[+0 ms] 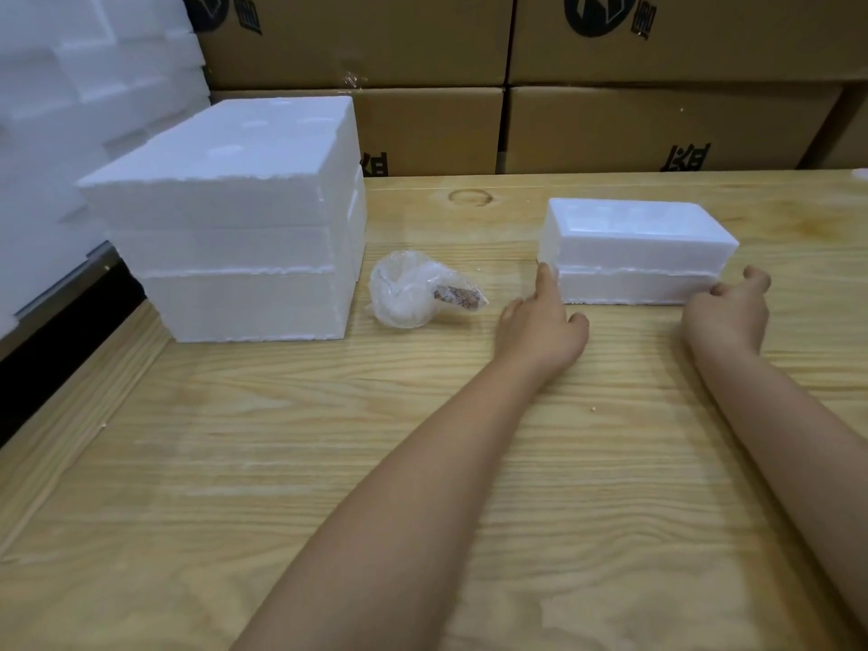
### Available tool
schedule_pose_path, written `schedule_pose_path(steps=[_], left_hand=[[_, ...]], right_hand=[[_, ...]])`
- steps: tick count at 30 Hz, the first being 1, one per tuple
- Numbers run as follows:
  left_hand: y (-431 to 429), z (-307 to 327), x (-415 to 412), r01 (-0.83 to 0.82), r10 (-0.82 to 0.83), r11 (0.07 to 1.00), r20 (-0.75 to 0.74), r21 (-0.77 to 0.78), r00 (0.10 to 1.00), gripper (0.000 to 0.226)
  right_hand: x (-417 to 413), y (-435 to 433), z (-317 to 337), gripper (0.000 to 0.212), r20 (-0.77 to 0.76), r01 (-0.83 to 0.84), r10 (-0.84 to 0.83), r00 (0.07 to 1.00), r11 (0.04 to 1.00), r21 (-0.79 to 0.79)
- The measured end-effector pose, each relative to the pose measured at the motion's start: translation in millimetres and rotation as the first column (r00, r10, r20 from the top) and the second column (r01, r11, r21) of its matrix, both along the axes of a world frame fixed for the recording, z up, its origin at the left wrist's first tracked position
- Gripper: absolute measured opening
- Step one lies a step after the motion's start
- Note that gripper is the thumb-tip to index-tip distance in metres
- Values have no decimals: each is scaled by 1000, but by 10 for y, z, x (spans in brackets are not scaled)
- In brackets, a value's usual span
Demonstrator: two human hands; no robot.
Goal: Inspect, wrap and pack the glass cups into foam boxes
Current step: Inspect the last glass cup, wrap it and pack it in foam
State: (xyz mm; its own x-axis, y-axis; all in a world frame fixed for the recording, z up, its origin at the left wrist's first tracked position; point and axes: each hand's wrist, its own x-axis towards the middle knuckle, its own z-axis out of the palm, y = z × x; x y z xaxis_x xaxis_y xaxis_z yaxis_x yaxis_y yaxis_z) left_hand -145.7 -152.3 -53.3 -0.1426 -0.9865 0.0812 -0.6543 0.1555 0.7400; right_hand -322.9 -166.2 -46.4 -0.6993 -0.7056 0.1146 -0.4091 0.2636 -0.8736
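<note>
A small closed white foam box (634,237), lid on base, stands on the wooden table (329,439) at the right. My left hand (540,326) touches its front left corner with a straight index finger while the other fingers are curled. At the box's front right corner, my right hand (728,317) has loosely curled fingers, and one fingertip touches the foam. A glass cup wrapped in clear plastic (418,288) lies on its side to the left of the box, apart from both hands.
A tall stack of larger foam boxes (235,218) stands at the left of the table. More foam pieces (70,86) are piled beyond the left edge. Brown cardboard cartons (657,129) form a wall along the back.
</note>
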Motion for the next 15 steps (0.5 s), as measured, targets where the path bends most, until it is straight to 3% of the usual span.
schedule_pose_path(steps=[4,8,15], left_hand=[[280,11,191,34,-34,999,-4,11,999,73],[605,63,465,20,-23,999,-89,-38,996,66],[984,84,829,-181,180,968,-20,-175,983,47]], right_hand=[[66,242,-30,51,12,25,-24,1000,998,-52],[79,459,-59,41,12,42,-41,999,991,-130],[276,757,-10,21,86,-12,34,996,970,-243]])
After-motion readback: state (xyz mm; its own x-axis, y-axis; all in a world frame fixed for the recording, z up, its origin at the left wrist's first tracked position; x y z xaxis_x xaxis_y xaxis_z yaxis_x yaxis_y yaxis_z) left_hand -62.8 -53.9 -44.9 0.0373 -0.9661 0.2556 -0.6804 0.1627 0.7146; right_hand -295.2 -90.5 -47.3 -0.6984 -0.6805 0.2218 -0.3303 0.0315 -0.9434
